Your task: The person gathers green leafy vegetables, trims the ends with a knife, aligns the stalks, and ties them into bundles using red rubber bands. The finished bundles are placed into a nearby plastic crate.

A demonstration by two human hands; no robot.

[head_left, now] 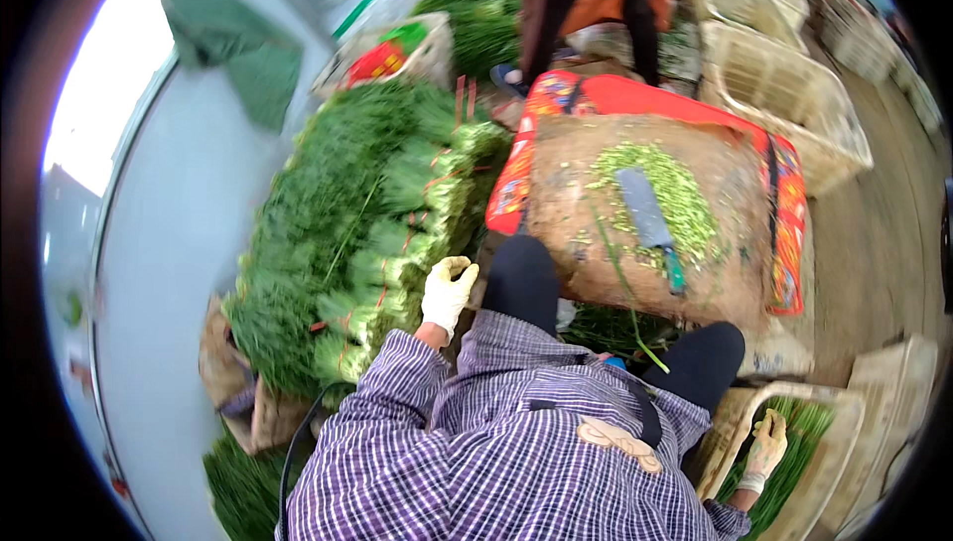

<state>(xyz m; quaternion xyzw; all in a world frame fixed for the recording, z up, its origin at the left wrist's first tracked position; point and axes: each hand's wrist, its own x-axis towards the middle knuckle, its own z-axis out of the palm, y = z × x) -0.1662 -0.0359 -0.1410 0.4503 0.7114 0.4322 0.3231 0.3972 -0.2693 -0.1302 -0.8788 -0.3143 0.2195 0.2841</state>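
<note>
My left hand (449, 293), in a pale glove, is raised beside my left knee with its fingers curled in and nothing visible between them. Closest to it are stacked bundles of chives (387, 213), bound with red ties, their pale ends facing me. My right hand (766, 450), also gloved, is over a cream crate (730, 432) at the lower right, fingers slightly bent and apart. Under and around it lie long green chives (802, 432); whether it touches them I cannot tell. A cleaver (645, 208) with a green handle rests untouched on the brown board (566, 184).
Chopped pale stalk ends (685, 203) surround the cleaver. Red printed padding (516, 169) edges the board. Cream crates (784, 94) line the right. Another person's legs (586, 5) stand beyond the board. A pale wall (189, 243) bounds the left.
</note>
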